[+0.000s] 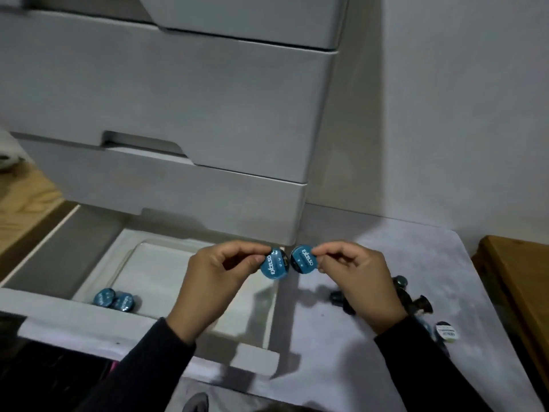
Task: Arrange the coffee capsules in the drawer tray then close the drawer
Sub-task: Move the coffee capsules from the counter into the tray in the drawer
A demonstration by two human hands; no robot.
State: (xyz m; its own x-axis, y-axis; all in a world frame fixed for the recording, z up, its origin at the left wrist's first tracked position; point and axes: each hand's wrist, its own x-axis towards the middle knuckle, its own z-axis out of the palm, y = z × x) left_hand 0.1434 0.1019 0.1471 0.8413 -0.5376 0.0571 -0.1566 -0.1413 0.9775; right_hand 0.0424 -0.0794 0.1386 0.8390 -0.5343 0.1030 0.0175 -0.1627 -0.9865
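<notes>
**Two capsules held over the open drawer**

Head view: our left hand (214, 275) pinches one blue capsule (274, 267) w/ fingers closed on its rim; right hand (356, 278) grips another (303, 259) likewise. Two capsules (116, 299) sit in the white tray (166, 248) (near-left corner) of the open drawer (59, 310). Loose capsules (401, 295) lie on the surface at right.

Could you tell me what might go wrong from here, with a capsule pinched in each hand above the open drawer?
1. Each hand, left and right, holds its capsule only by fingertips at the rim, so one could drop outside the tray.
2. A sleeve could scatter the loose capsules lying beside the right wrist.
</notes>
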